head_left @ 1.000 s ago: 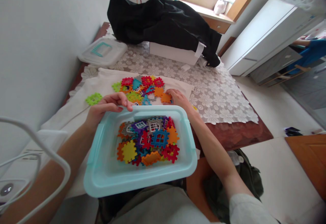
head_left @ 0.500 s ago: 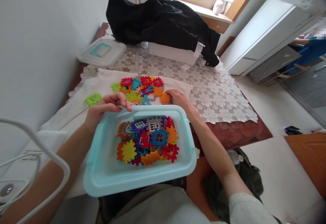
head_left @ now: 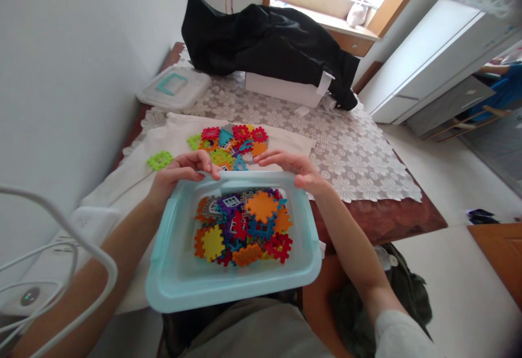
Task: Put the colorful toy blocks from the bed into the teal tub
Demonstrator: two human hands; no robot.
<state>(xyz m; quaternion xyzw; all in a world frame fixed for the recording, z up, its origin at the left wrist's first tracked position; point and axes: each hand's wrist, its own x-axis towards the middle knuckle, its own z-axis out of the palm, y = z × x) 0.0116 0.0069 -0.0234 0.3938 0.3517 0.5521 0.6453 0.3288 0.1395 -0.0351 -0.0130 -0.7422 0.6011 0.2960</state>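
Both hands' fingers, left hand (head_left: 179, 172) and right hand (head_left: 299, 169), grip the tub (head_left: 171, 276) rim.

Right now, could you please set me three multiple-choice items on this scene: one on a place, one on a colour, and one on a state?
1. Where does the lone green piece lie?
A. on the white cloth, left of the pile
B. inside the bin
C. on the black garment

2. What colour is the bin?
A. red
B. light blue
C. black

3. How does the left hand stand?
A. flat on the floor
B. gripping the bin's far rim
C. holding the clear lid

Answers:
1 A: it sits alone on the white cloth, apart from the pile of pieces.
2 B: its rim and walls are pale blue.
3 B: its fingers curl over the far rim, and the right hand rests on the same rim; the clear lid lies untouched near the wall.
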